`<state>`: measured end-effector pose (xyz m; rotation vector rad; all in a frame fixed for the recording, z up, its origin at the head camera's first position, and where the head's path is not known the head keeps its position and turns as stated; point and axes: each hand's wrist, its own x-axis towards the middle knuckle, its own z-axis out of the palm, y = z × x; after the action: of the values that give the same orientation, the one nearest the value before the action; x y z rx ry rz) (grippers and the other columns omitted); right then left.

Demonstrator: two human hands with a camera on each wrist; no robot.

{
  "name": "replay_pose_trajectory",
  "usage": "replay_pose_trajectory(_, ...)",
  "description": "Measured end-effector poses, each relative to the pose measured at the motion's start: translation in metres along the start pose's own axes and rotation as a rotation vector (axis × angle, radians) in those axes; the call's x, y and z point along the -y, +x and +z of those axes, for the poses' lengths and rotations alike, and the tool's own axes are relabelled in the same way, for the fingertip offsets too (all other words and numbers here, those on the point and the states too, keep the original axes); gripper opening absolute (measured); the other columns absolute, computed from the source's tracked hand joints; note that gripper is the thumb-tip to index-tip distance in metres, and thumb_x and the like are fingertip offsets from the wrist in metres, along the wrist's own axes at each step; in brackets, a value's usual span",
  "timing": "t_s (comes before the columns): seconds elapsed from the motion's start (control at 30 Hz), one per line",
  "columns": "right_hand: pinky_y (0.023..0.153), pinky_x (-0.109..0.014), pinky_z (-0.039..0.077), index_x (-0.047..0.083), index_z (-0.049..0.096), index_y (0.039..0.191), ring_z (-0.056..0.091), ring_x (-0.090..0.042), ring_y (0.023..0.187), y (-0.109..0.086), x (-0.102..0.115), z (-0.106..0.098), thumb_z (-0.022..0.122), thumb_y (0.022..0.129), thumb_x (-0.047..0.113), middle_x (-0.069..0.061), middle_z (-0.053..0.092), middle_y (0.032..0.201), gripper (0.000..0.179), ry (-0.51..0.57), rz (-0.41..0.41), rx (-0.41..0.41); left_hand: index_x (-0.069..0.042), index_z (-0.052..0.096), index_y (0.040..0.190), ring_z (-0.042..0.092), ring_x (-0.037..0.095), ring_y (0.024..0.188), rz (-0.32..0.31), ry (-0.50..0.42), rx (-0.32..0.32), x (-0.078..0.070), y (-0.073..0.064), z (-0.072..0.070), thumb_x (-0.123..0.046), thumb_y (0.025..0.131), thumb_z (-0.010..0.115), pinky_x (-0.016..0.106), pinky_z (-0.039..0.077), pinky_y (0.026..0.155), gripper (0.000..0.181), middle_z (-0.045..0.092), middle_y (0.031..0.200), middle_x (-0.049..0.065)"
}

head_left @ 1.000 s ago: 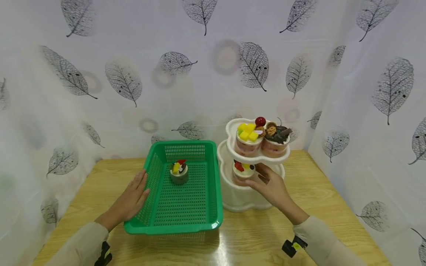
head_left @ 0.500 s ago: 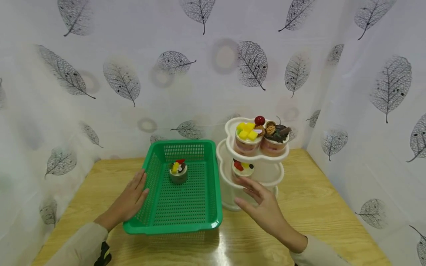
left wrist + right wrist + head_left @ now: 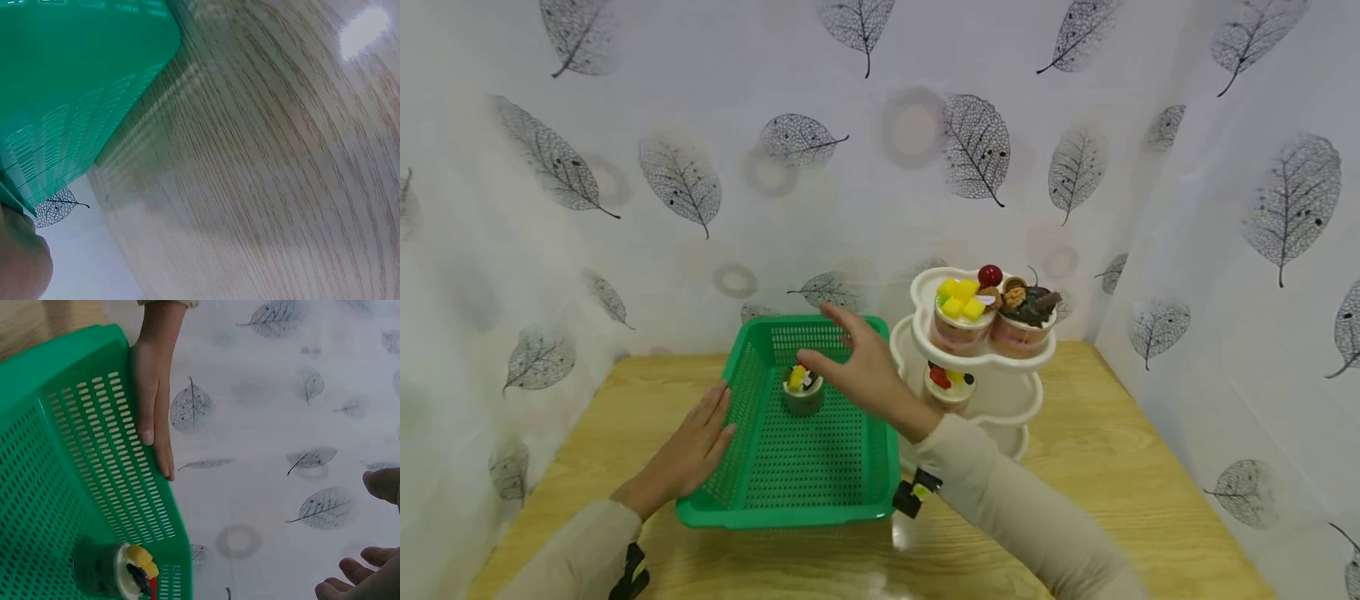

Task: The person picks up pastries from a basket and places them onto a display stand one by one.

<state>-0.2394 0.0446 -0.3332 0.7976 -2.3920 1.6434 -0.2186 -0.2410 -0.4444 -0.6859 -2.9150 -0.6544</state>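
Observation:
My left hand (image 3: 692,446) lies with straight fingers against the left side of the green plastic basket (image 3: 797,518). In the right wrist view the same left hand (image 3: 155,394) shows flat along the basket's outer wall. Above the basket's right half is my right hand (image 3: 868,371), holding nothing, with thumb and fingers apart. One fruit-topped dessert cup (image 3: 803,402) stands upright in the basket, near its far end. The thumb tip overlaps its top in the head view, but the right wrist view shows my right hand (image 3: 375,575) apart from that cup.
A white tiered stand (image 3: 1015,364) is right of the basket. Its top tier bears a mango-topped cup (image 3: 958,332) and a chocolate-topped cup (image 3: 1021,337); a berry-topped cup (image 3: 947,398) sits one tier below. A leaf-print curtain (image 3: 880,208) hangs behind the wooden table (image 3: 1097,467).
My right hand has let go of the berry-topped cup on the lower tier, drawn back, then moved left over the basket. The left hand stays against the basket.

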Motion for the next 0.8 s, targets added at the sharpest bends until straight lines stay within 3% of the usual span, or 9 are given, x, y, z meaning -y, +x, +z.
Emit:
replay_pose_trajectory(0.17, 0.106, -0.04, 0.04, 0.017, 0.032, 0.15, 0.037, -0.02, 0.137, 0.027, -0.032, 0.023, 0.066, 0.091, 0.036, -0.002, 0.036, 0.152, 0.071, -0.022, 0.151, 0.031, 0.013, 0.013, 0.148, 0.004, 0.042, 0.144, -0.006, -0.002, 0.012, 0.001, 0.0, 0.001, -0.025, 0.106, 0.034, 0.057, 0.009, 0.116, 0.06, 0.006, 0.157, 0.027)
replay_pose_trajectory(0.37, 0.109, -0.05, 0.034, 0.017, 0.027, 0.152, 0.03, -0.027, 0.141, 0.034, -0.07, 0.045, 0.07, 0.086, 0.042, -0.005, 0.029, 0.155, 0.082, -0.024, 0.326, 0.053, 0.012, 0.013, 0.148, 0.004, 0.043, 0.144, -0.001, 0.0, 0.012, 0.001, 0.001, 0.0, -0.025, 0.106, 0.034, 0.056, 0.01, 0.116, 0.06, 0.007, 0.157, 0.028)
replay_pose_trajectory(0.57, 0.11, -0.054, 0.031, 0.013, 0.02, 0.154, 0.026, -0.032, 0.142, 0.029, -0.099, 0.057, 0.076, 0.082, 0.038, -0.01, 0.022, 0.158, 0.095, -0.032, 0.417, 0.085, 0.013, 0.015, 0.148, 0.007, 0.044, 0.144, -0.008, 0.011, 0.015, -0.002, 0.002, 0.002, -0.025, 0.106, 0.036, 0.059, 0.014, 0.114, 0.061, 0.008, 0.157, 0.028)
replay_pose_trajectory(0.8, 0.11, -0.052, 0.032, 0.005, 0.022, 0.153, 0.029, -0.034, 0.14, 0.026, -0.111, 0.068, 0.078, 0.081, 0.03, -0.016, 0.026, 0.155, 0.094, -0.02, 0.464, 0.083, 0.013, 0.016, 0.148, 0.008, 0.044, 0.144, -0.007, 0.036, 0.006, -0.002, 0.001, 0.001, -0.026, 0.106, 0.034, 0.061, 0.016, 0.112, 0.06, 0.009, 0.156, 0.028)
